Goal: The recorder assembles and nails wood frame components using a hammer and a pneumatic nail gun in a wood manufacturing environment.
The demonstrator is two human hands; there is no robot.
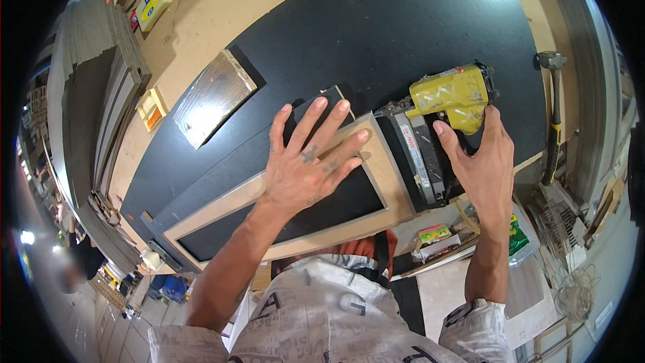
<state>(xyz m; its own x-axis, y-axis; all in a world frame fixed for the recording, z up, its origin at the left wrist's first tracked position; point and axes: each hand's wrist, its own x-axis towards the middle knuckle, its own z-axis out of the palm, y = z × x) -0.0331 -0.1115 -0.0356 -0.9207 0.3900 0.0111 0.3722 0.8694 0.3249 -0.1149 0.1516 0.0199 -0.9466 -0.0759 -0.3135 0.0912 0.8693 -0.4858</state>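
My left hand [306, 161] lies flat with its fingers spread over the far edge of a light wooden frame [396, 191] with an open middle. Its fingertips reach onto a small dark block [344, 115] placed against the frame's far side. At the frame's right end, my right hand [480, 168] is closed around the handle of a yellow and black nail gun [449, 94], thumb on the near side. The gun's nose points left, by the frame's far right corner; some of my right fingers are hidden behind the handle.
A glossy brown wooden block [216, 97] rests on the black board [376, 20] beyond my left hand. A hammer [555, 114] lies at the right edge. Farther left are a yellow box [153, 7], a small tray [151, 109] and stacked panels [94, 40].
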